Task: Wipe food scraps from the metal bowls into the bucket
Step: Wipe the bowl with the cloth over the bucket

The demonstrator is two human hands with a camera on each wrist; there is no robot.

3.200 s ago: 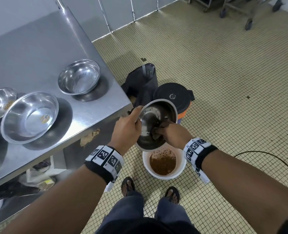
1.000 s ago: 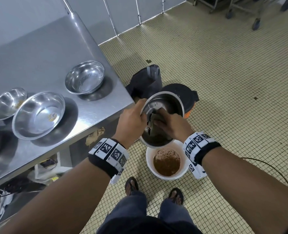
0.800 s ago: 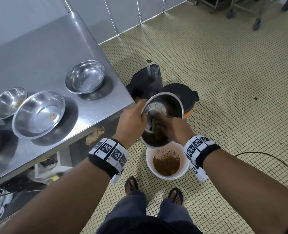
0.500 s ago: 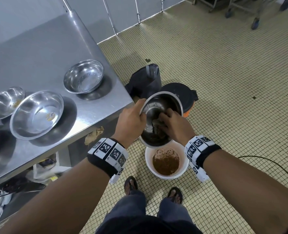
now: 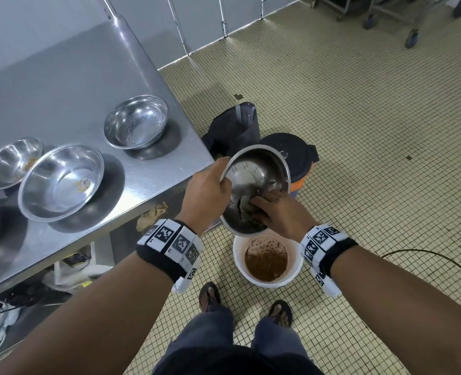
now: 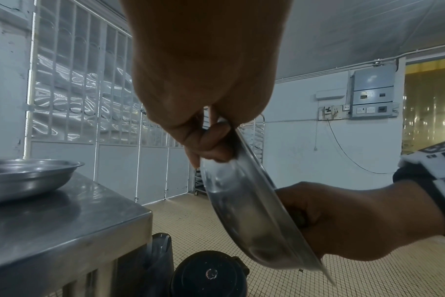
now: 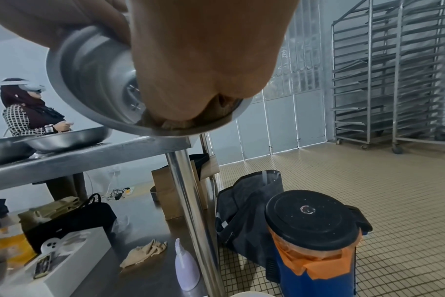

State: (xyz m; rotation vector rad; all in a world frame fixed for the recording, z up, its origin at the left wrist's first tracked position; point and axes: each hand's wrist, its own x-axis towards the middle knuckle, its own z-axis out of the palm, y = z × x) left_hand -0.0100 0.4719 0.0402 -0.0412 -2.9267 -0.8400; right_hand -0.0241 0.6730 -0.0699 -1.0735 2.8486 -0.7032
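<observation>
At the bottom of the head view we see our two feet in sandals on the tiled floor, and just above them the white bucket (image 5: 268, 277) with brown food scraps inside. Directly over the bucket we hold a metal bowl (image 5: 253, 174), tilted steeply so its open side faces us and its lower rim hangs above the bucket. Our left hand (image 5: 206, 194) has a closed grip on the left rim of this bowl, thumb on the inside and fingers curled behind, as the left wrist view shows. Our right hand (image 5: 279, 212) is inside the lower part of the bowl, and its fingers are curled around a brownish cloth (image 5: 247, 211) that presses against the bowl's inner wall.

Behind the bowl, near the middle of the frame, stand a container with a black lid (image 5: 287, 151) and a dark bag (image 5: 234, 128). On the left is the steel table (image 5: 61, 77); it carries more metal bowls, a wide one (image 5: 61, 182) at the near edge, a smaller one (image 5: 136, 121) farther back, and others at the left border. Wheeled racks stand at the upper right.
</observation>
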